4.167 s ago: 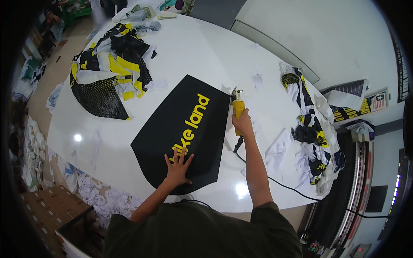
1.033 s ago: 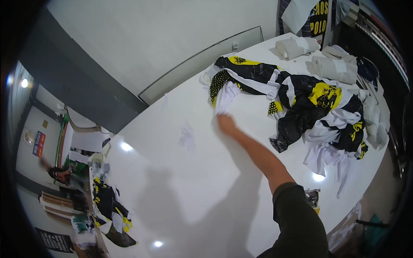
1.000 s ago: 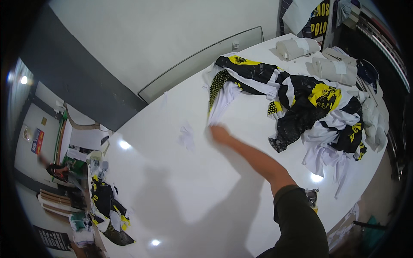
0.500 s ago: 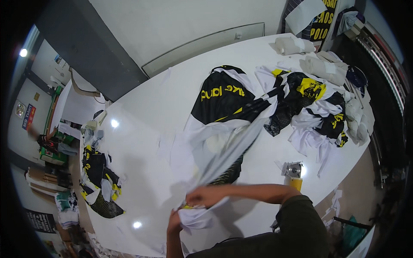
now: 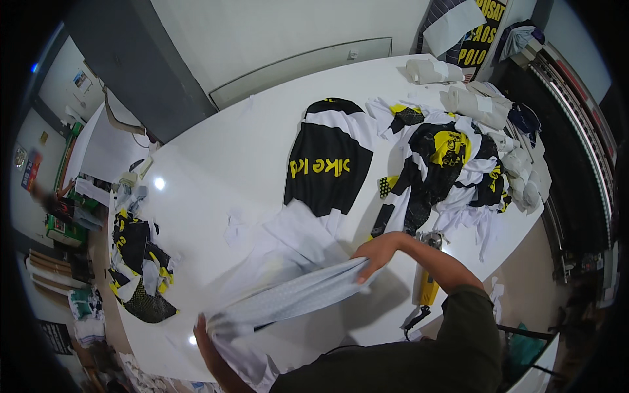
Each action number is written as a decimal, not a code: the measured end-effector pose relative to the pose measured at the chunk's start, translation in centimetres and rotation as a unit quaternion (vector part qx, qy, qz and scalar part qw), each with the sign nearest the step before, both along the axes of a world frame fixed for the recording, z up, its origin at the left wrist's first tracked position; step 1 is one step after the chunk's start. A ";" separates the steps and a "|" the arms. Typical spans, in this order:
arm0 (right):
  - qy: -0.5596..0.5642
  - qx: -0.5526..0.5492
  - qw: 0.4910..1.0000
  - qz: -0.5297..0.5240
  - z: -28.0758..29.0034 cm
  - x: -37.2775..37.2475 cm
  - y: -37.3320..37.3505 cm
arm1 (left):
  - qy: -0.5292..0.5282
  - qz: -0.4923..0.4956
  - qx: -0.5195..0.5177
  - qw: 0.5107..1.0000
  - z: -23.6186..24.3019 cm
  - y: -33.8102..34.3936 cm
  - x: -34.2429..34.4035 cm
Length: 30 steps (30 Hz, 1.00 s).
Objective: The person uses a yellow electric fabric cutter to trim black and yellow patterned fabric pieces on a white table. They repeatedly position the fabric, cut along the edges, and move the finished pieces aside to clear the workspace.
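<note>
A strip of pale fabric (image 5: 288,302) is stretched between my two hands above the white table (image 5: 196,216). My right hand (image 5: 380,255) has its fingers closed on one end. My left hand (image 5: 202,326), partly blurred, grips the other end near the table's front edge. Loose white cloth hangs beyond and below the strip. Just past it lies a black-and-white fabric panel (image 5: 327,190) with yellow lettering. Beside my right forearm rests an electric cloth cutter (image 5: 428,288) with a yellow body and a metal head; the forearm partly covers it.
A heap of black, white and yellow fabric pieces (image 5: 445,177) covers the table's right side, with beige cloth rolls (image 5: 481,108) behind. Another fabric pile (image 5: 134,239) lies at the left edge. Farther left, a blurred person (image 5: 62,206) stands near a green machine.
My hands have moved apart, the right one rightward and away, the left one leftward, spreading the fabric. The black lettered panel now lies uncovered, and more of the cutter shows.
</note>
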State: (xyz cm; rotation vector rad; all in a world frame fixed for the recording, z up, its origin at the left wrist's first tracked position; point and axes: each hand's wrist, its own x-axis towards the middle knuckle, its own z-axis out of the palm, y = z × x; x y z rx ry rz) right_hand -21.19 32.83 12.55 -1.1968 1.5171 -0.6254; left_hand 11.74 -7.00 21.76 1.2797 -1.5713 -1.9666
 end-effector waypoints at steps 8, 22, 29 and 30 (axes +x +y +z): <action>-0.125 -0.455 0.499 -0.727 5.8 -8.8 27.8 | -0.091 -0.153 -0.234 0.956 -6.2 -1.8 -4.8; 0.425 -0.112 0.613 -0.656 -3.7 -12.0 13.0 | -0.247 0.077 -0.751 0.608 -14.3 -26.5 4.4; 0.479 -0.022 0.774 -0.414 -11.7 -11.2 2.0 | 0.036 -0.321 -0.538 0.779 -18.4 -0.1 -7.7; 0.496 -0.014 0.767 -0.407 -12.4 -10.6 1.1 | 0.003 -0.339 -0.515 0.787 -18.3 2.1 -7.7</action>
